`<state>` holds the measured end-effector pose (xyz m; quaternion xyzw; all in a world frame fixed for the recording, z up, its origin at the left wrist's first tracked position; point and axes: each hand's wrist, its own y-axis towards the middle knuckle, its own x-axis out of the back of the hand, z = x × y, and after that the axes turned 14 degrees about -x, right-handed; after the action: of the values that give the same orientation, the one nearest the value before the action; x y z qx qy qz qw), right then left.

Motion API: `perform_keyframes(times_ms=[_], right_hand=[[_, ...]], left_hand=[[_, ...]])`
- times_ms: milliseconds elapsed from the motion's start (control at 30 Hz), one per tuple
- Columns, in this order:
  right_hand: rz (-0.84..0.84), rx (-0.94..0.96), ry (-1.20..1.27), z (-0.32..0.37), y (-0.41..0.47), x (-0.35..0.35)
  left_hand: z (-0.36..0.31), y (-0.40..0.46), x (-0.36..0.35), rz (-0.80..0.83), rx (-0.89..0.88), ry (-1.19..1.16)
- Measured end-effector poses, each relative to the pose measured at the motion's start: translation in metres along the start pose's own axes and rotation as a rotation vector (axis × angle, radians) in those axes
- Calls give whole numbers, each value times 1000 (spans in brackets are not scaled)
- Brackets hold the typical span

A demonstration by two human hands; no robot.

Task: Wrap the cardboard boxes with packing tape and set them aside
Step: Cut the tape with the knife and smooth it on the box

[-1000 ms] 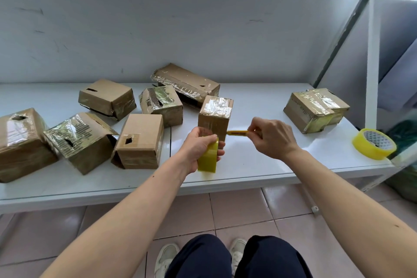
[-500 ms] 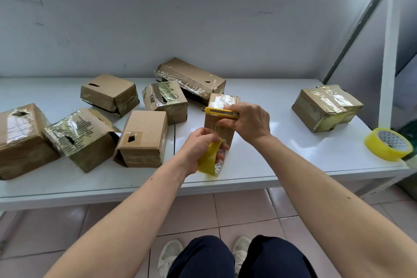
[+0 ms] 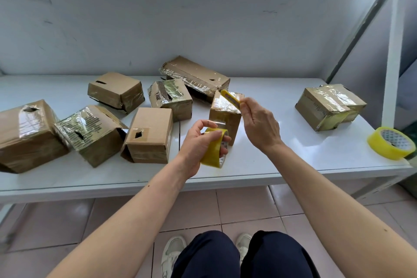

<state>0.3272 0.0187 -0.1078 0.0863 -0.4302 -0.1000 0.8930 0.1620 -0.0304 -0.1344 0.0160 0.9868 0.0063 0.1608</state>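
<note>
A small upright cardboard box (image 3: 225, 117) with shiny tape on its top stands in the middle of the white table (image 3: 282, 160). Just in front of it my left hand (image 3: 198, 144) grips a yellow tape roll (image 3: 213, 151), fingers curled round it. My right hand (image 3: 259, 127) holds a yellow utility knife (image 3: 231, 97) tilted up to the left, above the box's top right edge. Whether its blade is out is too small to tell.
Several cardboard boxes, most partly taped, lie on the left and at the back, the nearest (image 3: 147, 135) beside my left hand. A taped box (image 3: 329, 106) sits at the right. A second yellow tape roll (image 3: 391, 143) lies by the right edge.
My right hand has come off the box top and swung the knife from level to tilted. My left hand has turned the tape roll slightly beside the box.
</note>
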Motion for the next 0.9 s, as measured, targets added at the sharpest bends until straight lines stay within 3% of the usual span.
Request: perform_keyframes(times_ms=[167,333,500,700,800,900], right_hand=[[174,-44,57,2,-14,11],[396,-262,-41,28,-24,22],[292,-183,-123,33,-27,27],[208,-215,-22,30,-26,32],[258,-318,129,27,-21,33],[418,-473,256,25,-18,39]], left_hand=[[-9,-13,-1,39,-98,30],[-16,-23,-7,73,-130,84],[-20,-27,-14,83,-122,123],[-21,-30,-20,67,-124,107],[-22,-28,-21,70,-157,117],[-24,-26,-24,121,-234,227]])
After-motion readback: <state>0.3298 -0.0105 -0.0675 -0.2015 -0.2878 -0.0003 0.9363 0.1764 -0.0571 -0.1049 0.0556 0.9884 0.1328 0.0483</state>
